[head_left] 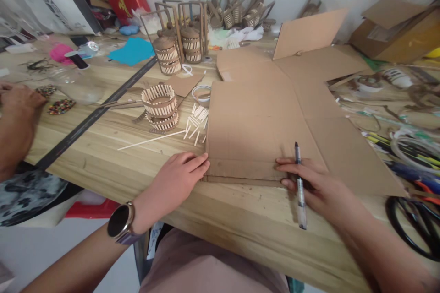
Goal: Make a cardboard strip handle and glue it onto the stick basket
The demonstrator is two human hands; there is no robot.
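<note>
My left hand (182,171) is at the near left corner of a brown cardboard sheet (254,123), with thumb and fingers close together on its edge. A pen (300,183) with a dark tip and a clear barrel is held between the fingers of my right hand (311,178), tip pointing away from me. My right fingertips also touch the sheet near its front edge, where a narrow folded strip runs along. Left of the sheet lie short wooden sticks (196,121), a roll of white tape (201,94) and a small round basket (160,105) of pale slats and brown bands.
Finished slatted baskets with tall handles (168,55) stand farther back. A long dark ruler (99,112) crosses the table at left, near another person's hand (17,100) and beads (62,106). Scissors (417,224) and other tools lie at right, below a cardboard box (388,32).
</note>
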